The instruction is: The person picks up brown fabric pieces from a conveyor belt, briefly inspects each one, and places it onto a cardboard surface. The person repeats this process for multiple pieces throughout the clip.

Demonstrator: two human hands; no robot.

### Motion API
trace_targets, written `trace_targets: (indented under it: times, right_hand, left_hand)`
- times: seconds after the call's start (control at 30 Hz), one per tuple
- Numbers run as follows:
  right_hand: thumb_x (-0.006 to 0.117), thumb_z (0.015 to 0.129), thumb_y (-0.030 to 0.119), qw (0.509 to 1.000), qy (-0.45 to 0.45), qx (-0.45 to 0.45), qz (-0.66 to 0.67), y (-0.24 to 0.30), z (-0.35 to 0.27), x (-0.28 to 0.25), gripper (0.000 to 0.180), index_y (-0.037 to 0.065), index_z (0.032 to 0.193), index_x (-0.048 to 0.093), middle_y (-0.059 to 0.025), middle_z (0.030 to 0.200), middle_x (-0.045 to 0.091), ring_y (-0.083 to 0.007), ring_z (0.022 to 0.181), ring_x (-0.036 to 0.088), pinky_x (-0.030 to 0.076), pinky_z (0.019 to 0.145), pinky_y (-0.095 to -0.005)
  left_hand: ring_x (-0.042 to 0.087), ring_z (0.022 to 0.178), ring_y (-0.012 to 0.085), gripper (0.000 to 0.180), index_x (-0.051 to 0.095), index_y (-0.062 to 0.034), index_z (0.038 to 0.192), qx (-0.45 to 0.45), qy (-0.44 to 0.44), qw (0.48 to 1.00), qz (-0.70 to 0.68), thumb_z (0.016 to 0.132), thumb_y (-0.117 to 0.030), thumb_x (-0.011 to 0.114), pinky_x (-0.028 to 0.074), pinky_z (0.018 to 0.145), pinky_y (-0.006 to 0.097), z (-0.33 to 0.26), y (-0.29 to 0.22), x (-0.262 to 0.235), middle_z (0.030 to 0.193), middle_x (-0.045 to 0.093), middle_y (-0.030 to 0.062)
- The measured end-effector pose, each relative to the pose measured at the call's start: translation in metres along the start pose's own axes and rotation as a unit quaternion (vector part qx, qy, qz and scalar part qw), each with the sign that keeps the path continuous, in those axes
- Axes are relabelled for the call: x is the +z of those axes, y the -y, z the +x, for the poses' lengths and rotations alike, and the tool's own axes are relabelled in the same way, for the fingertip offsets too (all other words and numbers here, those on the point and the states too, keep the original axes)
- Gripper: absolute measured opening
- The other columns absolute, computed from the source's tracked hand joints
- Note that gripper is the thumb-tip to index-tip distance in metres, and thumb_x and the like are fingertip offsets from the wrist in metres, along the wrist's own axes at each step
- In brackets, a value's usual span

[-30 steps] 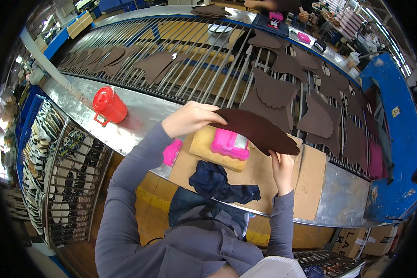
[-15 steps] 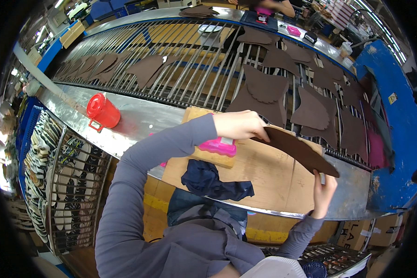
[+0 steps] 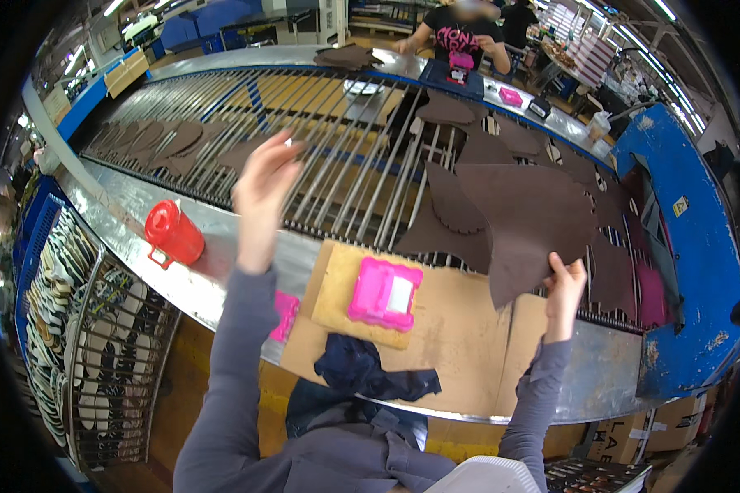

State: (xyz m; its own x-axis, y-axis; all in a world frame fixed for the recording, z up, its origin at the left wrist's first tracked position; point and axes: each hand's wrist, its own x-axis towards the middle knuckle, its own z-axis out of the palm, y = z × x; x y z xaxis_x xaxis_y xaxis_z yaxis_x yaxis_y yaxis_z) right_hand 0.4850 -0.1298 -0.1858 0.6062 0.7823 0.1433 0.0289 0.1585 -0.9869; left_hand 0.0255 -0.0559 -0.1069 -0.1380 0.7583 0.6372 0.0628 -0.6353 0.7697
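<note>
My right hand (image 3: 564,297) pinches a dark brown cut sheet piece (image 3: 534,222) by its lower right edge. That piece hangs broad side toward me, over other brown cut pieces (image 3: 436,230) on the rack of metal rods. Raised at the left, my left hand (image 3: 265,177) is empty, with its fingers apart and slightly blurred. Below it lies the near edge of the rod rack (image 3: 353,156). A pink stamp-like block (image 3: 386,293) rests on a yellowish pad (image 3: 327,304) between my arms. Next to the pad, a crumpled navy cloth (image 3: 353,366) lies on a cardboard sheet (image 3: 460,353).
A red lidded pot (image 3: 174,233) stands on the metal table edge at left. More brown pieces (image 3: 152,140) lie on the rack's left part. Across the rack, a person (image 3: 460,37) works by another pink block. A blue machine housing (image 3: 686,246) bounds the right; a wire cart (image 3: 115,370) stands lower left.
My left hand has let go of the brown piece and moved left over the rack. My right hand still holds the piece, now turned broad side toward me.
</note>
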Motion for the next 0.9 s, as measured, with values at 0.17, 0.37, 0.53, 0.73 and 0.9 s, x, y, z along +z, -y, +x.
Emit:
trace_targets:
  times: [0.17,0.37,0.53,0.73,0.9]
  right_hand:
    - [0.053,0.092,-0.002,0.954,0.062,0.139,0.257,-0.109,0.041,0.092,0.028,0.006,0.119,0.053,-0.0088,0.113,0.061,-0.0212,0.09,0.063,0.057,0.076,-0.0367]
    - [0.041,0.095,-0.006,0.907,0.019,0.259,0.331,-0.178,0.039,0.17,0.036,0.007,0.127,0.047,-0.0126,0.127,0.053,-0.0337,0.113,0.059,0.055,0.091,-0.0474]
    - [0.04,0.095,-0.007,0.9,0.016,0.28,0.334,-0.193,0.032,0.196,0.034,0.004,0.127,0.045,-0.0147,0.127,0.052,-0.0356,0.114,0.057,0.054,0.094,-0.0495]
    - [0.038,0.094,-0.008,0.898,0.008,0.273,0.346,-0.203,0.033,0.21,0.034,0.003,0.125,0.045,-0.0153,0.125,0.053,-0.0342,0.11,0.059,0.055,0.091,-0.0493]
    - [0.041,0.095,-0.004,0.899,-0.01,0.292,0.326,-0.209,0.038,0.217,0.027,0.003,0.121,0.046,-0.0149,0.122,0.053,-0.0327,0.105,0.062,0.057,0.085,-0.0462]
  left_hand:
    - [0.057,0.112,0.0174,0.031,0.059,0.0032,0.12,-0.125,-0.172,0.977,0.023,0.09,-0.005,0.06,0.04,0.1,0.029,-0.03,-0.004,-0.108,0.12,0.061,0.0101]
    - [0.055,0.111,0.0155,0.03,0.055,0.0017,0.123,-0.116,-0.348,0.93,0.017,0.095,-0.009,0.055,0.043,0.099,0.03,-0.091,-0.02,-0.152,0.122,0.057,0.0076]
    - [0.052,0.104,0.0144,0.028,0.054,-0.0008,0.12,-0.137,-0.426,0.894,-0.003,0.094,-0.011,0.057,0.043,0.093,0.029,-0.129,-0.008,-0.165,0.119,0.056,0.0057]
    - [0.052,0.103,0.0139,0.029,0.053,-0.0017,0.122,-0.128,-0.426,0.895,0.0,0.095,-0.012,0.056,0.042,0.091,0.029,-0.115,0.006,-0.171,0.122,0.053,0.0053]
    - [0.052,0.105,0.0139,0.031,0.052,-0.0026,0.123,-0.141,-0.421,0.896,0.032,0.095,-0.014,0.056,0.041,0.094,0.03,-0.112,0.002,-0.162,0.12,0.054,0.0053]
